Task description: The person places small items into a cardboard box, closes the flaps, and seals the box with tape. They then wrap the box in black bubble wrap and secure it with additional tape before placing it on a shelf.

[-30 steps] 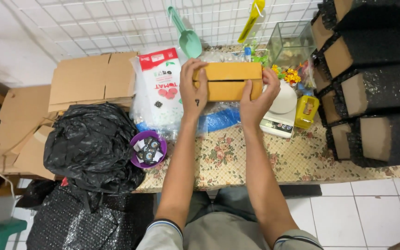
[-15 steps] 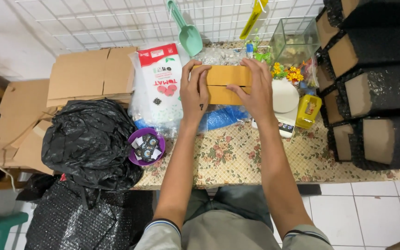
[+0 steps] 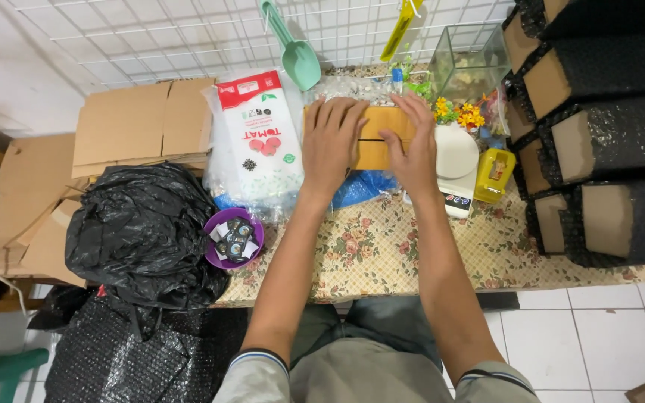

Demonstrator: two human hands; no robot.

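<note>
Under the left hand [image 3: 331, 145] and right hand [image 3: 410, 149], the small box [image 3: 377, 133] is plain matt cardboard, smooth and tan. At 9 o'clock from it, the printed bag [image 3: 257, 142] is glossy clear plastic, crinkled. The tablecloth [image 3: 382, 246] looks like floral-printed cloth or oilcloth; which, I cannot tell. At 8 o'clock, the black bin bag [image 3: 143, 235] is thin, shiny, wrinkled plastic, beside a smooth purple plastic bowl [image 3: 216, 256]. The scoop [image 3: 296, 56] at 11 o'clock is matt green plastic. The wall grid [image 3: 151, 33] is white-coated wire. The flattened cartons [image 3: 125, 123] are rough matt cardboard.
</note>
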